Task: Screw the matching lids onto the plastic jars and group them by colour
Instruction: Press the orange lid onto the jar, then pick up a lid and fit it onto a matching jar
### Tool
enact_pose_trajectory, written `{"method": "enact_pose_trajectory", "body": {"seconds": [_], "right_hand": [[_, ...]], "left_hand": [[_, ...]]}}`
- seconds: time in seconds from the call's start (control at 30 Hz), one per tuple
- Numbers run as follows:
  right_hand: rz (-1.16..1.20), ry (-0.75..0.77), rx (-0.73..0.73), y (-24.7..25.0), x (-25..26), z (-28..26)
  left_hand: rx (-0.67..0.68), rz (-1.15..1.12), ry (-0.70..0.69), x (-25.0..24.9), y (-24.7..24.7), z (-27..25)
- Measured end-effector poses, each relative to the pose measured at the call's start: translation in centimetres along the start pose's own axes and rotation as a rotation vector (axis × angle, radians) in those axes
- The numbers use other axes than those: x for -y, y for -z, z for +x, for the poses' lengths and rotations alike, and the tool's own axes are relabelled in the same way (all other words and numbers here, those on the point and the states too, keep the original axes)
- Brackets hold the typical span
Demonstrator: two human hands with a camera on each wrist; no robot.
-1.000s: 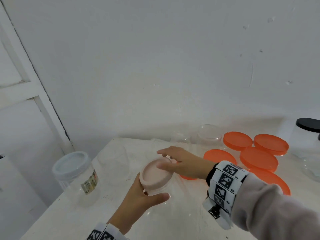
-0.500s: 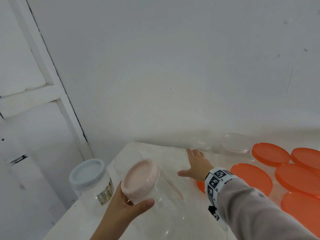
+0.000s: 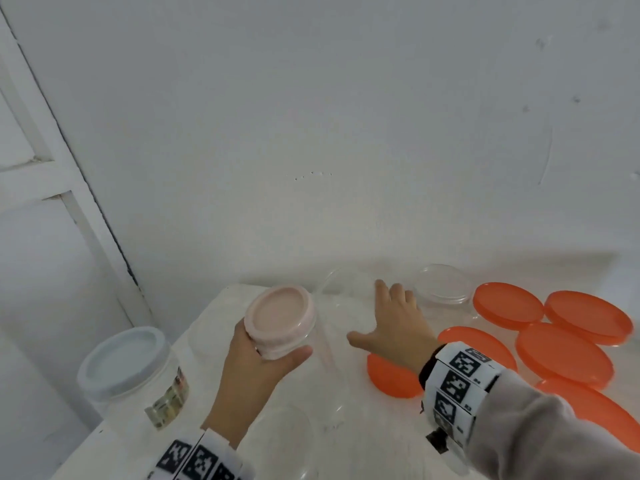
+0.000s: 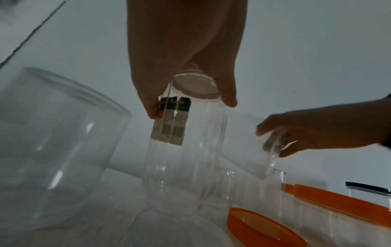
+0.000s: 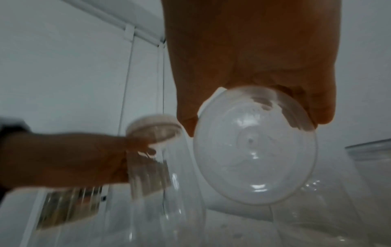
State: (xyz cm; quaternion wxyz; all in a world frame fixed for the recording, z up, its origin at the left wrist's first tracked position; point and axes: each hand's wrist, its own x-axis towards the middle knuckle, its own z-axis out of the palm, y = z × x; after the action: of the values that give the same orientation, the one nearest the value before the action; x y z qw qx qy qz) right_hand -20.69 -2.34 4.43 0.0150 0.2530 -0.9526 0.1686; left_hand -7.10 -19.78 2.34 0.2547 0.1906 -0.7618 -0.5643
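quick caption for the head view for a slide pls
Left hand grips the pink-lidded jar by its lid while the right hand reaches toward clear jars near the orange lids.

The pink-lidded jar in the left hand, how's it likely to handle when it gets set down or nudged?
The pink-lidded jar looks empty and clear-walled, so it is probably light and would slide easily if nudged. It is tall and narrow, so a knock near the top could tip it. The left hand grips it at the lid alone, which suggests little weight, though smooth plastic may be slippery.
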Motion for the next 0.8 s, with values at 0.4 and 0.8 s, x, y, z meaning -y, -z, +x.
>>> {"method": "enact_pose_trajectory", "body": {"seconds": [0.4, 0.8], "right_hand": [[0.762, -0.213, 0.048, 5.1, -6.0, -5.5], [0.966, -0.334, 0.379, 3.7, -8.5, -13.1]], "left_hand": [[-0.097, 0.28, -0.009, 0.8, -5.9, 9.9], [-0.029, 0.32, 0.114, 0.6, -7.4, 11.6]]}}
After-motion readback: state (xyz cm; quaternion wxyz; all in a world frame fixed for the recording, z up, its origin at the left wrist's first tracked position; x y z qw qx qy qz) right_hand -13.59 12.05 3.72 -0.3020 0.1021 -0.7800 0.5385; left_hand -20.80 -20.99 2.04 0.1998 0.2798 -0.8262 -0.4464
